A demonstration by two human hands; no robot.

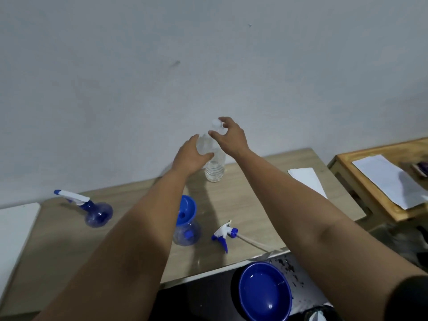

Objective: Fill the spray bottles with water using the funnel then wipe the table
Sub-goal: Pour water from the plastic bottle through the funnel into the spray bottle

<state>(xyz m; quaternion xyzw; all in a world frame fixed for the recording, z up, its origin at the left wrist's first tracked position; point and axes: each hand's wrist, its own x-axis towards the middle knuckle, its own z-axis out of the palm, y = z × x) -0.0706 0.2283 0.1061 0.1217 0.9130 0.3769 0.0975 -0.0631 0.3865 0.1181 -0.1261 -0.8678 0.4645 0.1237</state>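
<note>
A clear water bottle (215,167) with a white cap stands at the far side of the wooden table (143,228). My left hand (192,156) grips its body. My right hand (228,135) curls around its neck just below the cap. Nearer me, an open blue spray bottle (187,232) stands with a blue funnel (186,209) in its mouth. Its white and blue spray head (223,234) lies on the table to the right, tube pointing right. A second blue spray bottle (98,214) with its head on stands at the left.
A folded white cloth (306,179) lies at the table's right end. A blue bowl (264,290) sits below the table's near edge on a dark wet surface. A wooden side table (361,172) with white paper (389,179) stands at right. A white wall is close behind.
</note>
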